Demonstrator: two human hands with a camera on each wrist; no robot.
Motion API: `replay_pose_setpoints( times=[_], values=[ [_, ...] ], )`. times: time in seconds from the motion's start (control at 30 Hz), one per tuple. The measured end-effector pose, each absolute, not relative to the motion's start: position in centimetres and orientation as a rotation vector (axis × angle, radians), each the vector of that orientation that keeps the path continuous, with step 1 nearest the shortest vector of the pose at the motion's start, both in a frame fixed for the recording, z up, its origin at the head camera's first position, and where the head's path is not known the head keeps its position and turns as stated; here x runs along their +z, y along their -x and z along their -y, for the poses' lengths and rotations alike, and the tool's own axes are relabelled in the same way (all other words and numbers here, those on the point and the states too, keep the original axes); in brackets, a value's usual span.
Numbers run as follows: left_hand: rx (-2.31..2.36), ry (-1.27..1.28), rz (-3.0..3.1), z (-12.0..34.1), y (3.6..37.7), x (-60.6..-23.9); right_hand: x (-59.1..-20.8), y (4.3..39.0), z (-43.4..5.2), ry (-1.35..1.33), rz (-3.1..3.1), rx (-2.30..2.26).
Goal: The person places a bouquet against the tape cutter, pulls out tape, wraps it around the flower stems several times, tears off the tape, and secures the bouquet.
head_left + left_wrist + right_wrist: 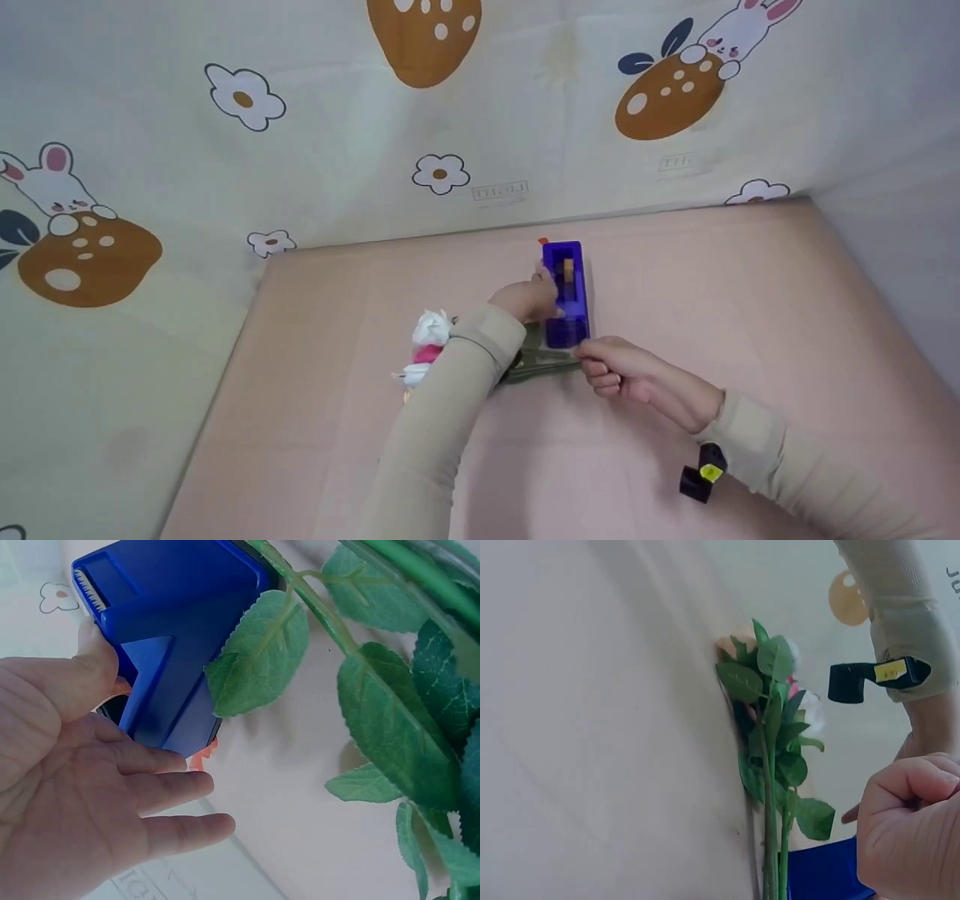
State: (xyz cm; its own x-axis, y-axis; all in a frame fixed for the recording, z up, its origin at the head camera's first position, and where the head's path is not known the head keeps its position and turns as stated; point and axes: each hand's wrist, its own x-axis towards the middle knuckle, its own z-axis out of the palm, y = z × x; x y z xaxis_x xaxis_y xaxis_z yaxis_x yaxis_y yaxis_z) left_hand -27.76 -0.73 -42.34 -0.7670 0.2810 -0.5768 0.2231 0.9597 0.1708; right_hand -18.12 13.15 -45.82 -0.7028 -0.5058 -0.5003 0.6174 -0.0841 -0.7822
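Left hand, fingers straight, steadies the blue tape dispenser on the surface; right hand, a fist, apparently pinches tape beside the flower stems.

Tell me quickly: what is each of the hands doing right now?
Left hand: open, fingers straight, thumb against the blue dispenser.
Right hand: fingers curled; whether it holds anything cannot be told.
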Motion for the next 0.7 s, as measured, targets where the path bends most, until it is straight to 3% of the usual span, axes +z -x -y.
replay_pose_setpoints(
  times=[0.7],
  values=[
    [0.143, -0.370, -2.455, 1.0, 27.9, -42.4, -47.4, 16.8, -13.1, -0.091, -1.476, -1.822]
  ],
)
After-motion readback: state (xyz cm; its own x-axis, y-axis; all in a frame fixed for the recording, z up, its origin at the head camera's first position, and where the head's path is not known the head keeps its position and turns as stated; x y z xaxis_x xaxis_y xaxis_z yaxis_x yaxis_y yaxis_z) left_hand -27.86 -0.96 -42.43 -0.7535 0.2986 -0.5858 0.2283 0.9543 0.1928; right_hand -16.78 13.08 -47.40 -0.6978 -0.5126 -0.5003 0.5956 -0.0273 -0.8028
